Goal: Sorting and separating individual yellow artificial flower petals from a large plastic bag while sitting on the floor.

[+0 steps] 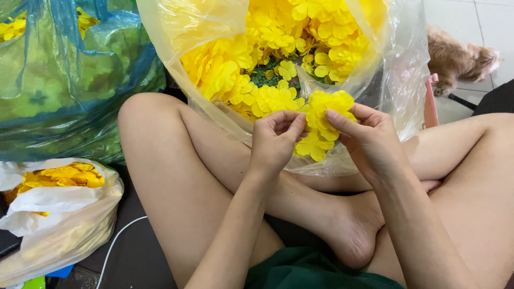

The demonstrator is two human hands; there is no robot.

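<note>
Two bare hands meet above crossed bare legs, nearest the camera, with a fold of dark green cloth (316, 270) at the lap below them. The left hand (276, 142) has its fingers curled in, thumb and fingertips pinching the edge of a cluster of yellow fabric flowers (323, 124). The right hand (369, 140) grips the same cluster from the other side, thumb laid across the petals and fingers behind them. The cluster sits between the two hands, just in front of the mouth of a large clear plastic bag (399, 69) that leans against the knees.

Inside that bag lie many more yellow flowers (267, 59), packed close, with some small green pieces showing among them. To the person's left, low down, a white plastic bag (64, 225) holds yellow petals, and a thin white cord (120, 238) runs over the dark floor beside it. Farther back on that side stands a blue-tinted bag (69, 80) filled with green material. Far off to the right, a small tan dog (460, 56) lies on pale floor tiles.
</note>
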